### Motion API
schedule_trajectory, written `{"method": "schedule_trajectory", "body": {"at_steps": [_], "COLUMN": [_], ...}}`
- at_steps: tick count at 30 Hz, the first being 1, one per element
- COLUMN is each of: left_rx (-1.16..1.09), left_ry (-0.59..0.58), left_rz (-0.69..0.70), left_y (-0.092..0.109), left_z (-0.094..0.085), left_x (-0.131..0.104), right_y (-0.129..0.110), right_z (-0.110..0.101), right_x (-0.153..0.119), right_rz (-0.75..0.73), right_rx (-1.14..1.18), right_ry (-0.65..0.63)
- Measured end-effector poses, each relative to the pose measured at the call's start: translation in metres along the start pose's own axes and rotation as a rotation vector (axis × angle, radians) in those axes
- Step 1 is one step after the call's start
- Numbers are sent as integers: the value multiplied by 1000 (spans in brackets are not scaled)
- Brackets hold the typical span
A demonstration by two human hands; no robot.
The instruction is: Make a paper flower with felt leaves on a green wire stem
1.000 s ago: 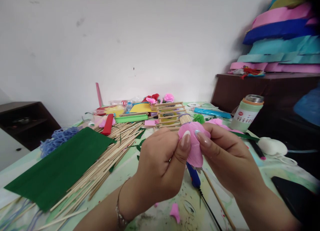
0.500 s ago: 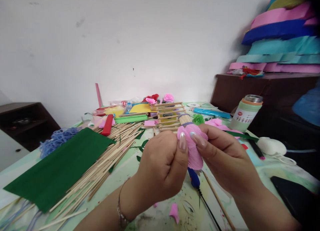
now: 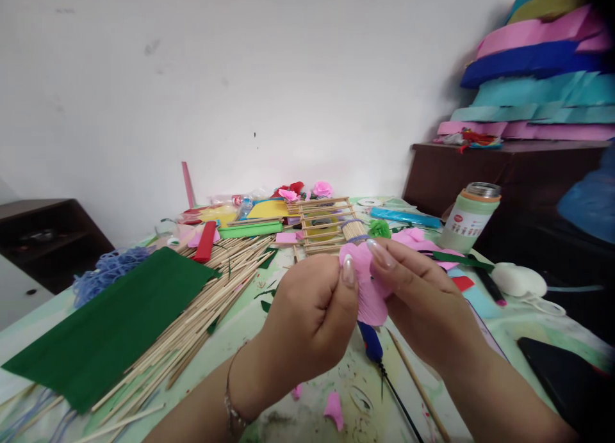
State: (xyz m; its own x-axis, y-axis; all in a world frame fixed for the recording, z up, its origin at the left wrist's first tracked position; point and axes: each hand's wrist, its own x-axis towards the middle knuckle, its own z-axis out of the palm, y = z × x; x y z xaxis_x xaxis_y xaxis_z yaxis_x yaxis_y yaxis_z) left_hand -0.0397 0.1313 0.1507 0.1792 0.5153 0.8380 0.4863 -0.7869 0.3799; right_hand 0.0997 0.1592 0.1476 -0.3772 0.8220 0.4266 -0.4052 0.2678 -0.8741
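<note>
A pink crepe paper petal (image 3: pixel 369 296) is held up in front of me between both hands. My left hand (image 3: pixel 312 308) is closed, its thumb pressed on the petal's left edge. With thumb and fingers, my right hand (image 3: pixel 423 296) pinches the right edge near the top. The fingertips behind the paper are hidden. Below the petal lies a blue-handled tool (image 3: pixel 371 342) with a black cord, partly covered by the paper. A thin wooden stick (image 3: pixel 418 385) rests beside it, and a pink paper scrap (image 3: pixel 333 410) lies nearer me.
Many thin sticks (image 3: pixel 192 321) and a green sheet (image 3: pixel 110 328) spread across the left. Behind my hands stands a stick frame (image 3: pixel 324 228). On the right are a green bottle (image 3: pixel 471 219), a white object (image 3: pixel 519 280) and a black phone-like slab (image 3: pixel 562 372).
My right hand's thumb and fingers have shifted up slightly along the petal, and its right edge is now turned differently. The left hand keeps its pinch. The whole view has moved slightly.
</note>
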Motion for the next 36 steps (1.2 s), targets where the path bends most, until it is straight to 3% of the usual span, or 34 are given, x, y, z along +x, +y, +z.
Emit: {"method": "schedule_trajectory", "body": {"at_steps": [14, 22, 28, 36], "left_rx": [-44, -235, -425, -538], "left_ry": [2, -4, -46, -121], "left_rz": [2, -105, -254, -332], "left_y": [4, 1, -6, -2], "left_z": [2, 8, 5, 4], "left_x": [-3, -5, -6, -4], "right_y": [2, -1, -1, -2], "right_z": [5, 7, 1, 2], "right_x": [-4, -8, -1, -2], "right_rz": [-58, 21, 163, 149], "right_rx": [-62, -50, 64, 106], "right_ry": [-6, 54, -22, -35]}}
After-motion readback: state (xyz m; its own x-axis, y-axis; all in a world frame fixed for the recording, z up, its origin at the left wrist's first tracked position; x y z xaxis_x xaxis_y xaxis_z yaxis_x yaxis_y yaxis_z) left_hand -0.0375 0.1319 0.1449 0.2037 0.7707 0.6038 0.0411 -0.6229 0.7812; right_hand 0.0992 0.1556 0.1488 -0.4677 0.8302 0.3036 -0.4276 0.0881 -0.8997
